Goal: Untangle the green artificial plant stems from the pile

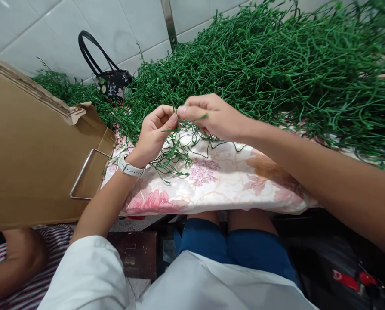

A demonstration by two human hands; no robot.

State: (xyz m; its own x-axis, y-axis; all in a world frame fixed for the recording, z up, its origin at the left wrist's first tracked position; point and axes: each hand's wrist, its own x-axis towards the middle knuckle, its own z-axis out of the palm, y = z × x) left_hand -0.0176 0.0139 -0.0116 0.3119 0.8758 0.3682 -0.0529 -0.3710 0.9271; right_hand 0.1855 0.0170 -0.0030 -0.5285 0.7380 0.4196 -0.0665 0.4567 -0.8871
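Observation:
My left hand is closed in a pinch on thin green artificial stems, with a white watch on its wrist. Right beside it, my right hand also pinches a green stem, whose tip pokes out past the fingers. The fingertips of both hands almost meet. Below them, a small bunch of green stems lies on the floral tablecloth. Behind the hands rises a large tangled heap of green plastic stems. Where exactly the fingers grip is partly hidden.
A tall cardboard sheet with a metal wire handle stands at the left. A black floral handbag rests against the tiled wall. Another person's arm shows at lower left. My legs are under the table edge.

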